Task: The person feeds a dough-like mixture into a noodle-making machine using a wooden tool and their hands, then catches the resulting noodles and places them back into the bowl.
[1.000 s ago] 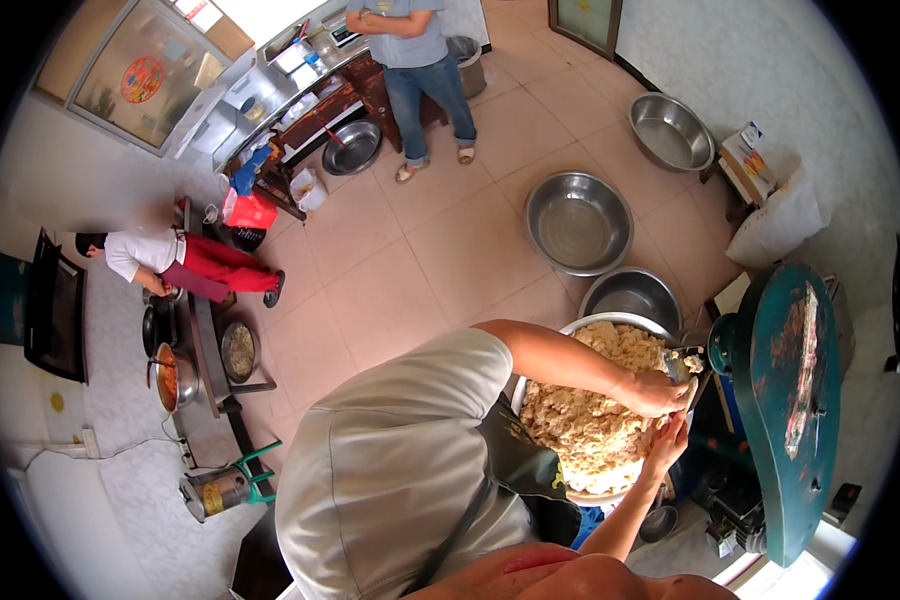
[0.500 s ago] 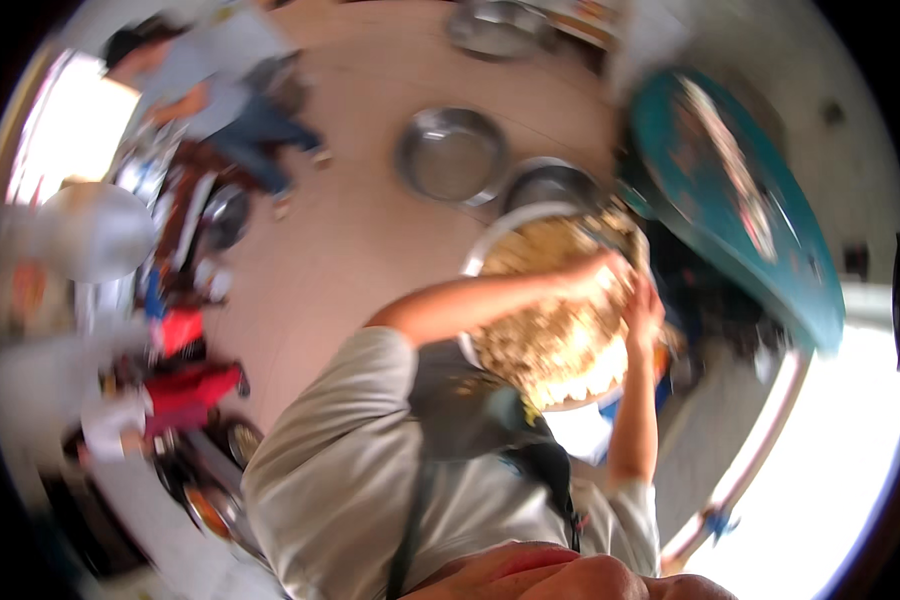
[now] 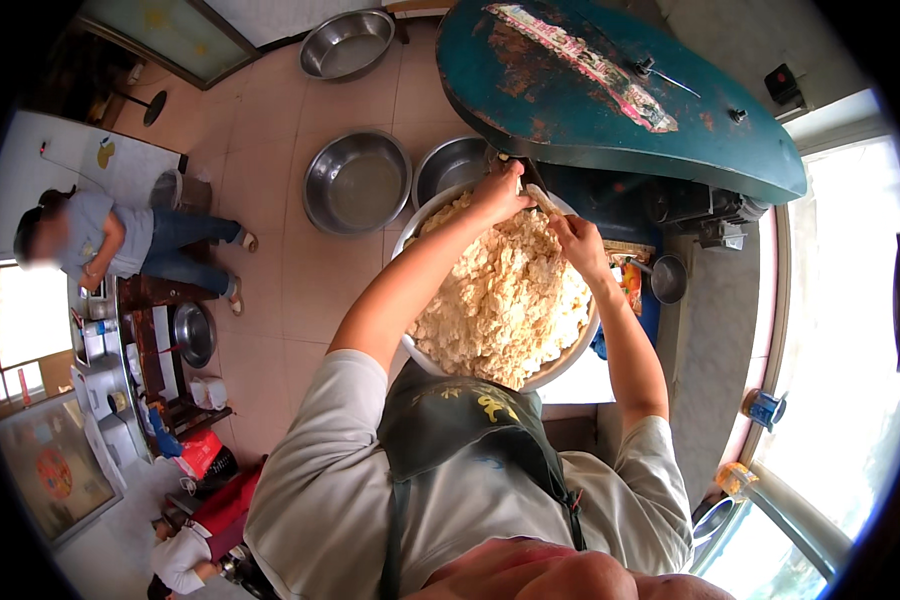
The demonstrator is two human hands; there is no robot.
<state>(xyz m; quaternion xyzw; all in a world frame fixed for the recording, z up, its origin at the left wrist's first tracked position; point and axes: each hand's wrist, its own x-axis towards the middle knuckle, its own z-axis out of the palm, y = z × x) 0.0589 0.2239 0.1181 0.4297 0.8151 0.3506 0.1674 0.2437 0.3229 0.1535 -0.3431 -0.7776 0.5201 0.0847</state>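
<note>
Plenty of crumbly, pale dough [image 3: 505,300] fills the metal mixing basin [image 3: 569,364] just beyond the dark apron [image 3: 435,425]. Over its far right part, the right hand [image 3: 582,245] pinches the near end of a pale strip [image 3: 544,200], probably dough; farther left, the left hand [image 3: 503,191] has curled fingers — I cannot tell what they grip. A firm pinch and steady wrists, held over the basin, would likely let crumbs fall inside — well clear of the green machine housing [image 3: 570,108] beyond. Far left, a floor basin [image 3: 347,47] stands apart.
</note>
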